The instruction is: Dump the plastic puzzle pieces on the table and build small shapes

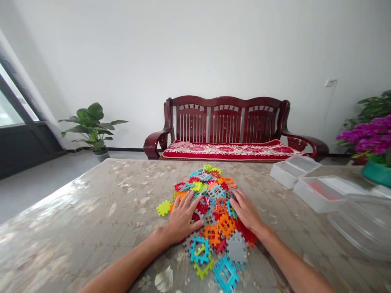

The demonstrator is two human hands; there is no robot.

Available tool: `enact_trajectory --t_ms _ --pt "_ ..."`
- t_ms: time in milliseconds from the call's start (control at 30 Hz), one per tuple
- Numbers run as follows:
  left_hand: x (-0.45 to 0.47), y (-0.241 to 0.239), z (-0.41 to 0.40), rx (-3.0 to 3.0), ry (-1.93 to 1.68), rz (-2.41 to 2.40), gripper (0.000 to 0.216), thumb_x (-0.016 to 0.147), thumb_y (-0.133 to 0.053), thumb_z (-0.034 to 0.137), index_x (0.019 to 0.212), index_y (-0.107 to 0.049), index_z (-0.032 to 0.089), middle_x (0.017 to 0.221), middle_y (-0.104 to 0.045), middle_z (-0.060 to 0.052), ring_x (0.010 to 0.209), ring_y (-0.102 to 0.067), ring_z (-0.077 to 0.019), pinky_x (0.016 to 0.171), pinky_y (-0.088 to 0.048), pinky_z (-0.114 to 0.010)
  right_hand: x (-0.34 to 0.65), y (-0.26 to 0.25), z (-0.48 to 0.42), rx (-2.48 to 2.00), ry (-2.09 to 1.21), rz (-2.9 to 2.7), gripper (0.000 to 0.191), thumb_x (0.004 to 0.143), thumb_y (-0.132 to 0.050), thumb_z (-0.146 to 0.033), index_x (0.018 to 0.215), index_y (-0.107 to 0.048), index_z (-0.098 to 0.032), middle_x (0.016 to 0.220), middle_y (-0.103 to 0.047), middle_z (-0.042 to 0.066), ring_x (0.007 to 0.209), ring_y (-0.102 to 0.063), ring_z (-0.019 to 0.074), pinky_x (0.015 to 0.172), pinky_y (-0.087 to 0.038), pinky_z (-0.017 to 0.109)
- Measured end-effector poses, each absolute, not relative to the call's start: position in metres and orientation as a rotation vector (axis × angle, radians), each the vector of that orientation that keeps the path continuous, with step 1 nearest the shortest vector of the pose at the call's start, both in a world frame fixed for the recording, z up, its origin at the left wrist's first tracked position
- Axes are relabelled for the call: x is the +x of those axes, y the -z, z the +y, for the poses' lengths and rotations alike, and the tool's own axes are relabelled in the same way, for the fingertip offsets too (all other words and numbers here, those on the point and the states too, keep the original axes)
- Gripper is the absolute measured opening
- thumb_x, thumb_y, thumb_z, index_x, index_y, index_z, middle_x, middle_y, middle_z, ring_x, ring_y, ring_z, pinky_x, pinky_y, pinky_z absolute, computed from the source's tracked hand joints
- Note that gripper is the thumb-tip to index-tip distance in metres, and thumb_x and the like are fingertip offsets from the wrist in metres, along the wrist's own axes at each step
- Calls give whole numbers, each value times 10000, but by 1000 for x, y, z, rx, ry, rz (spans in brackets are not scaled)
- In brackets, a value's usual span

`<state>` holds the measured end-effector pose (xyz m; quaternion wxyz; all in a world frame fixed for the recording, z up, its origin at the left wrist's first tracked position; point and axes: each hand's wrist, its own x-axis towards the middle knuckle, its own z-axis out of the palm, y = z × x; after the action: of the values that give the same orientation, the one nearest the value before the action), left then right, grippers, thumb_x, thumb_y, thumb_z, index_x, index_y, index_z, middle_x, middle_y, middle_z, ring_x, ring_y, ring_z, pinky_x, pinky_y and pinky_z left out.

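Observation:
A heap of colourful toothed plastic building tiles lies on the table in front of me. My left hand rests on the heap's left side, fingers spread and pointing away from me. At the right side of the pile, my right hand touches the tiles with its fingers stretched forward; some fingertips are partly hidden. Nearest me are a blue window-shaped tile and a solid grey tile. One lime green tile lies at the heap's left edge, beyond my left hand.
Clear plastic boxes and a transparent lid stand on the patterned table at right. A teal flowerpot with purple flowers is beside them. Behind the table are a wooden bench and a potted plant.

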<state>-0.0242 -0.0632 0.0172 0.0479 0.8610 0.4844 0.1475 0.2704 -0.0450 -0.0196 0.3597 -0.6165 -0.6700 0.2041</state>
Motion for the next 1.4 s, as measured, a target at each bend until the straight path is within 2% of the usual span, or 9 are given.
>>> enact_trajectory --t_ms 167,300,367,467,567,667,933,1133,1400 --pt "-14 -22 -56 2632 -544 1500 763 878 -547 563 1533 -246 314 1576 -316 -101 1448 -260 -329 1174 -205 -576 256 0 -45 -1549 -558 -1710 655 852 -467 -632 1388 -507 -257 1481 -445 84 1402 -342 286 1192 -202 467" --pt "-25 -35 -79 2671 -618 1307 748 921 -433 599 1554 -150 321 1615 -220 -99 1473 -187 -334 1179 -196 -567 279 -13 -70 -1479 -640 -1732 775 764 -612 -660 1423 -469 -279 1544 -373 73 1449 -258 301 1195 -159 495" --pt "-30 -41 -99 2706 -546 1119 842 872 -444 682 1558 -100 335 1640 -125 -85 1482 -151 -353 1181 -190 -569 296 -15 -86 -1431 -758 -1763 868 698 -716 -622 1452 -429 -301 1583 -305 69 1465 -221 312 1190 -159 514" --pt "-31 -42 -124 2733 -365 941 1104 694 -564 806 1558 -52 348 1649 -33 -95 1479 -112 -411 1165 -127 -644 312 -12 -108 -1418 -912 -1832 1096 532 -857 -542 1486 -368 -316 1608 -233 89 1471 -191 346 1182 -157 542" --pt "-22 -34 -133 2740 -292 893 1202 603 -646 806 1558 -87 337 1642 -59 -129 1472 -118 -437 1143 -105 -692 313 -5 -117 -1537 -919 -1905 1327 343 -924 -473 1511 -321 -287 1615 -186 135 1470 -162 391 1181 -136 561" --pt "-9 -23 -128 2734 -317 939 1185 591 -701 753 1552 -151 332 1633 -119 -143 1467 -156 -429 1142 -128 -691 304 0 -116 -1596 -825 -1938 1402 266 -932 -425 1515 -313 -274 1611 -188 151 1461 -173 405 1181 -148 548" --pt "22 -15 -119 2681 -358 1097 1112 614 -775 630 1532 -220 337 1623 -174 -139 1462 -213 -382 1154 -194 -631 291 -11 -104 -1512 -687 -1965 1275 376 -894 -331 1511 -322 -237 1479 -430 151 1346 -386 370 1129 -276 515" --pt "42 -16 -118 2692 -484 1247 940 701 -741 576 1499 -290 369 1584 -285 -113 1388 -341 -370 1126 -240 -613 295 -9 -97 -1428 -774 -1839 1134 475 -825 -238 1498 -337 -270 1463 -445 106 1310 -438 315 1115 -319 466" --pt "64 -21 -105 2628 -557 1328 773 754 -708 457 1445 -376 361 1479 -411 -101 1223 -486 -346 992 -428 -509 294 -11 -85 -1465 -883 -1585 872 495 -791 -230 1326 -528 -261 1301 -571 88 1242 -515 307 1099 -363 485"
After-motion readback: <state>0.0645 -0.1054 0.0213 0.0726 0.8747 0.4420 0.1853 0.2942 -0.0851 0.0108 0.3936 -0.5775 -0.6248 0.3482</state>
